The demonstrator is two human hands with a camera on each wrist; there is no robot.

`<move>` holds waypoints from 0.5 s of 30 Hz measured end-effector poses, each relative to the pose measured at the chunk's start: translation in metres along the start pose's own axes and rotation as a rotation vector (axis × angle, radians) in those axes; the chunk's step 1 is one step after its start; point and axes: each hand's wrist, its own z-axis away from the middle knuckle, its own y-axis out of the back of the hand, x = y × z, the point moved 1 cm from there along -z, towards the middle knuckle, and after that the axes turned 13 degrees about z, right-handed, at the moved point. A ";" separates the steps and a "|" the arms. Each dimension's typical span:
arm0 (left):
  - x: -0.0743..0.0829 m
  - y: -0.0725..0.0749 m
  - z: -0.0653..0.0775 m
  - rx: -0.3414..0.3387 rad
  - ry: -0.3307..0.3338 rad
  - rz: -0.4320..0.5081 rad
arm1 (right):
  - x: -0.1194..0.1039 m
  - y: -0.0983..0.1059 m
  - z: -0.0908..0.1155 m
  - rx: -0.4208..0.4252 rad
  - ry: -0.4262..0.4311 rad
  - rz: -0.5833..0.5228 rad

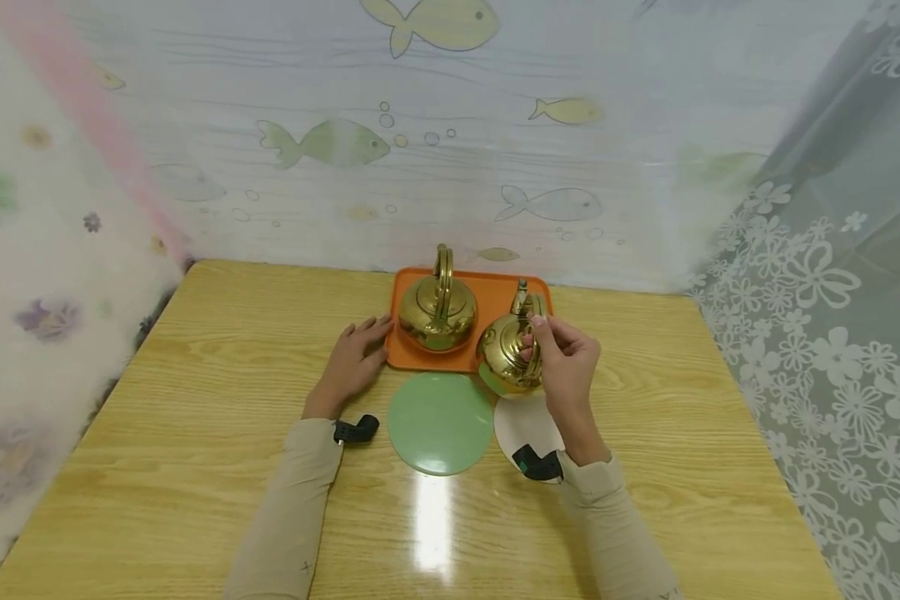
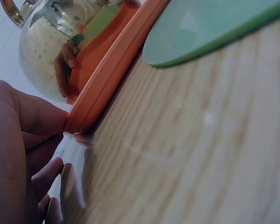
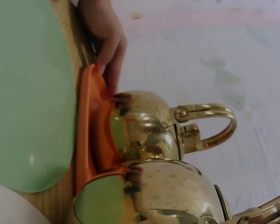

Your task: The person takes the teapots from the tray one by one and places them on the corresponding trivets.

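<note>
Two shiny gold kettles are together in the head view. The left kettle (image 1: 437, 312) stands on an orange tray (image 1: 487, 292) with its handle upright. My right hand (image 1: 570, 362) grips the handle of the right kettle (image 1: 506, 350), whose spout points to the back. That kettle overlaps the tray's front right part and the back of a white disc (image 1: 521, 421). At the tray's left edge, my left hand (image 1: 354, 358) touches the rim with its fingers loosely extended. The left wrist view has a finger (image 2: 46, 116) right at the tray's corner.
A flat green disc (image 1: 440, 423) lies on the wooden table (image 1: 232, 350) in front of the tray, beside the white disc. Behind the table hangs a fish-patterned curtain (image 1: 442, 142); a flower-patterned one (image 1: 832, 358) is on the right.
</note>
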 end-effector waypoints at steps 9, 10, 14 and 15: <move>0.000 -0.001 -0.001 0.005 0.020 -0.004 | 0.001 0.003 0.008 -0.009 0.041 0.003; 0.000 -0.001 -0.001 0.004 0.023 -0.004 | 0.001 0.003 0.009 -0.010 0.041 -0.001; 0.001 -0.001 0.000 0.002 0.033 -0.005 | 0.003 0.005 0.010 -0.018 0.046 -0.016; 0.001 -0.001 0.000 0.003 0.034 -0.004 | 0.003 0.005 0.011 -0.018 0.048 -0.020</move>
